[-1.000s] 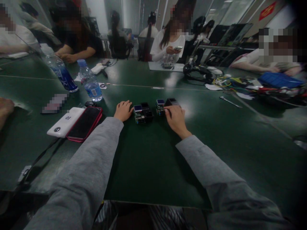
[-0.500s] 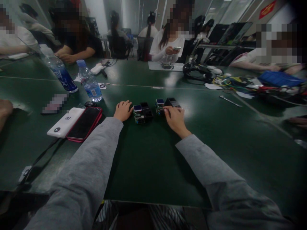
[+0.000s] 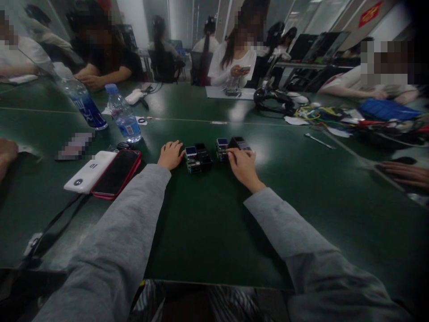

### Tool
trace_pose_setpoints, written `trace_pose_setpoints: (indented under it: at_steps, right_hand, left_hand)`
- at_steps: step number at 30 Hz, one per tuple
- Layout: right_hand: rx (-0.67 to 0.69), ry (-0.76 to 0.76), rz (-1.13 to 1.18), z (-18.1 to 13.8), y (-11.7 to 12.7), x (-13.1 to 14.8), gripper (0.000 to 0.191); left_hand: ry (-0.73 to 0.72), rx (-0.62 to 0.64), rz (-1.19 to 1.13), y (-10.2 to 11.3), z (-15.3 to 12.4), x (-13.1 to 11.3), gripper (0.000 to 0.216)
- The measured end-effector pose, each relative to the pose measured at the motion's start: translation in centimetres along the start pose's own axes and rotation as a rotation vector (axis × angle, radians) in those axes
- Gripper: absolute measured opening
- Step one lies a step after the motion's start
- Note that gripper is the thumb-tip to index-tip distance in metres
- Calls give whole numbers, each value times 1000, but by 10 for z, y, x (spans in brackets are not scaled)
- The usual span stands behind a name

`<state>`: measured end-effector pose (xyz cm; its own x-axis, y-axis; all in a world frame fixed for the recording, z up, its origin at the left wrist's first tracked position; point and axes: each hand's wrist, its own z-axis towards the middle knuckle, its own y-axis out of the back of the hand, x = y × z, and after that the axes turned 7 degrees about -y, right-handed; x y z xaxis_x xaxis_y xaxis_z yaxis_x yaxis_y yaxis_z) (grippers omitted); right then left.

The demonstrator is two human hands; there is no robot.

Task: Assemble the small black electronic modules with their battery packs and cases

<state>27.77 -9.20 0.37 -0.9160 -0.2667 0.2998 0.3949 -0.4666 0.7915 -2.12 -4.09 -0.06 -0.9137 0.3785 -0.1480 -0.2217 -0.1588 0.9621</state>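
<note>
My left hand (image 3: 170, 155) lies on the table with its fingers spread, close to the left side of a small circuit board with a screen (image 3: 191, 153). A black case (image 3: 203, 154) sits right against that board. My right hand (image 3: 244, 167) rests over a second board with a small screen (image 3: 221, 144) and another black case (image 3: 237, 142). Its fingers are stretched out, the index fingertip at the edge of the board. The hand covers the near part of this case.
On the left are a white power bank (image 3: 87, 172), a red-cased phone (image 3: 118, 172) and two bottles, the smaller one clear (image 3: 124, 116). A wrench (image 3: 320, 141) and tangled wires (image 3: 321, 112) lie to the right. Another person's hand (image 3: 407, 173) is at the right edge.
Both my hands keep their places by the boards and cases. The view has shifted slightly, and the other person's hand at the right edge shows more fully.
</note>
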Motion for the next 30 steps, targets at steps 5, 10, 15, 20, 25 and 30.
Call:
trace_pose_setpoints:
  at_steps: [5, 10, 15, 20, 25, 30]
  right_hand:
    - [1, 0, 4, 0, 0, 0, 32]
    - [11, -8, 9, 0, 0, 0, 34]
    - [15, -18, 7, 0, 1, 2, 34]
    - [17, -17, 6, 0, 1, 2, 35]
    - [16, -11, 18, 0, -1, 0, 34]
    - [11, -9, 13, 0, -2, 0, 35]
  left_hand:
    - [3, -6, -7, 0, 0, 1, 49]
    - [-6, -3, -16, -1, 1, 3, 50]
    - [-15, -2, -25, -1, 1, 4, 51]
    - [-4, 0, -25, 2, 0, 0, 50]
    - [-8, -11, -25, 3, -2, -1, 50]
    - [-13, -26, -21, 1, -1, 0, 50]
